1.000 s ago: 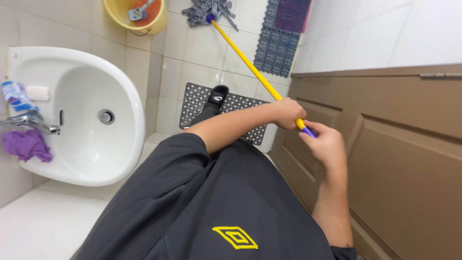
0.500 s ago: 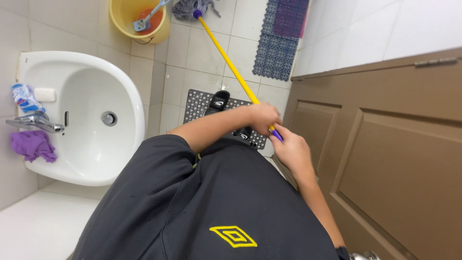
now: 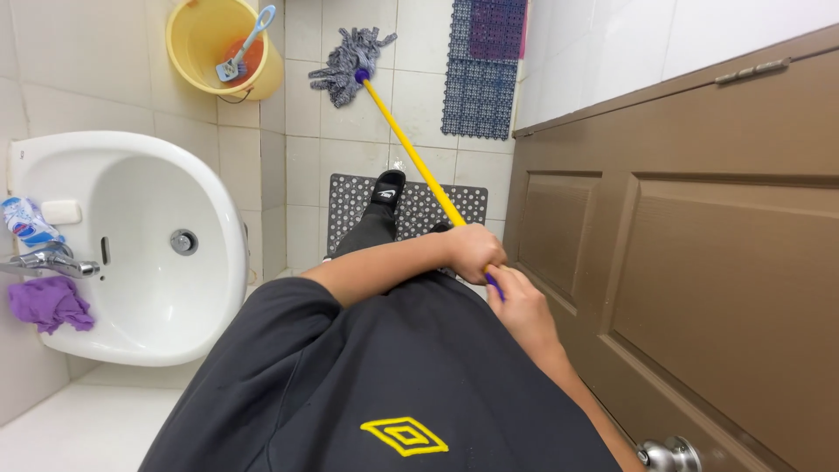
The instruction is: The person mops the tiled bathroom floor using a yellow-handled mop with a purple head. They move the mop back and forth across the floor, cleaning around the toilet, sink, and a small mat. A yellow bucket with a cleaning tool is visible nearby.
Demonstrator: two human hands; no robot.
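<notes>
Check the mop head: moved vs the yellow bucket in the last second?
Cannot tell. The camera shifted between frames. The mop head lies on the tiles just right of the yellow bucket, much as before; both hands grip the handle.

I see the mop head (image 3: 348,63) sit lower on the tiled floor (image 3: 306,166) now, fully in view just right of the yellow bucket (image 3: 223,44), where before it lay near the top edge. The yellow handle (image 3: 411,157) runs longer across the floor toward me. My left hand (image 3: 474,251) and right hand (image 3: 516,301) are drawn in closer to my body, near the door (image 3: 699,262). The door knob (image 3: 669,454) comes into view.
</notes>
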